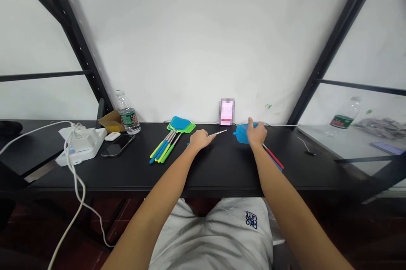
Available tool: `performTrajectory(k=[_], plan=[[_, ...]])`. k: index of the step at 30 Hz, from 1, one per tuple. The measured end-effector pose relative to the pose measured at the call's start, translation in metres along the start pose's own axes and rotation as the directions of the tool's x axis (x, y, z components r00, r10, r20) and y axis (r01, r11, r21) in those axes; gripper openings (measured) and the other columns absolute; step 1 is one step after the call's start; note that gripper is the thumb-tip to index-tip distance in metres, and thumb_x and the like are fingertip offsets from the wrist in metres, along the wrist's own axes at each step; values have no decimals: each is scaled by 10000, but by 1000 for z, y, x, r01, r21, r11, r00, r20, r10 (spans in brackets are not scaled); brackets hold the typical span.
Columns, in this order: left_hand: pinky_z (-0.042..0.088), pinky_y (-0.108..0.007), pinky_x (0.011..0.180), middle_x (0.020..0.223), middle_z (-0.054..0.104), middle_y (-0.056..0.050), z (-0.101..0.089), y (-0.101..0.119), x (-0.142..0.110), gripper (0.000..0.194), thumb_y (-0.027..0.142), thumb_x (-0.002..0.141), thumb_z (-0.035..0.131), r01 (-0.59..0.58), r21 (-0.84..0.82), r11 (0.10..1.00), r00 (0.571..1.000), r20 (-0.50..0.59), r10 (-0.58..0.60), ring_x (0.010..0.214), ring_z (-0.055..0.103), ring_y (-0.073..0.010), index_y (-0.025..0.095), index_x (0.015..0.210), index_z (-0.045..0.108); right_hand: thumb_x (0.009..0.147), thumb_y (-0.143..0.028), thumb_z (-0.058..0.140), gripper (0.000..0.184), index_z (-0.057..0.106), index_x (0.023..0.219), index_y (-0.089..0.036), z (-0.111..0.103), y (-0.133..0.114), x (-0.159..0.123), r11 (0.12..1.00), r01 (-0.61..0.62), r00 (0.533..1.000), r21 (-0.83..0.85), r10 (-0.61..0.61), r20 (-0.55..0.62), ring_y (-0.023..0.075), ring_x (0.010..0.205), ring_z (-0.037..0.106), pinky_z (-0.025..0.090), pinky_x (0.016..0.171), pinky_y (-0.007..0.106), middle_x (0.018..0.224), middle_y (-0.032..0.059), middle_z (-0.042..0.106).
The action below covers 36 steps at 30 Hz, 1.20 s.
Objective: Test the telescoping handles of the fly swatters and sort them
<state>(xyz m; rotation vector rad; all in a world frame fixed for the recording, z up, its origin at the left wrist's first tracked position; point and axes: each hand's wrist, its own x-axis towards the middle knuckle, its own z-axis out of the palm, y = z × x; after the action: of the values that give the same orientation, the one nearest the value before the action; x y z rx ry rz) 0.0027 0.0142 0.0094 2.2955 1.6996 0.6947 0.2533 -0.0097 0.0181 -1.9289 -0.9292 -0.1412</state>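
My left hand (199,140) lies closed on the dark desk (222,168) around a blue-handled fly swatter, whose thin silver shaft (218,133) sticks out to the right. My right hand (256,132) grips a second fly swatter at the neck, just beside its blue mesh head (242,133). That swatter's red handle (274,156) runs toward me past my wrist, with a blue handle (275,163) alongside it. To the left of my left hand lies a bunch of blue and green fly swatters (169,141), not touching it.
A water bottle (127,113), a smartphone (118,145) and a white power strip (80,145) with tangled white cables stand at the left. A pixelated upright object (226,111) stands against the white wall (190,42). Black metal frame bars rise on both sides.
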Motion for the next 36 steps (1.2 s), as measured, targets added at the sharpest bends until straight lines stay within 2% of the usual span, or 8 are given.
performTrajectory(k=[10, 24, 36], plan=[[432, -304, 669, 679, 645, -103, 1, 9, -6, 567, 703, 797, 493, -86, 10, 996, 994, 69, 86, 762, 648, -258, 198, 568, 611, 935, -652, 312, 613, 626, 1035, -135, 4, 0, -1, 1000, -3, 1000, 4, 3, 22, 344, 1010, 618, 422, 839, 379, 1025, 228, 671], [429, -304, 650, 657, 641, -104, 2, 8, -6, 574, 716, 787, 490, -94, 7, 996, 994, 61, 93, 744, 652, -264, 200, 554, 589, 930, -648, 321, 614, 644, 1014, -132, 2, -1, -2, 1000, -6, 999, 7, 5, 32, 353, 1010, 618, 425, 847, 385, 1027, 231, 673], [414, -280, 602, 583, 604, -81, 1, 9, -7, 578, 710, 747, 551, -113, -50, 992, 993, 22, 115, 701, 649, -250, 192, 491, 552, 923, -651, 341, 605, 646, 1009, -135, 7, 2, 1, 1000, -10, 999, 9, 10, 32, 342, 1003, 625, 437, 840, 380, 1007, 230, 676]])
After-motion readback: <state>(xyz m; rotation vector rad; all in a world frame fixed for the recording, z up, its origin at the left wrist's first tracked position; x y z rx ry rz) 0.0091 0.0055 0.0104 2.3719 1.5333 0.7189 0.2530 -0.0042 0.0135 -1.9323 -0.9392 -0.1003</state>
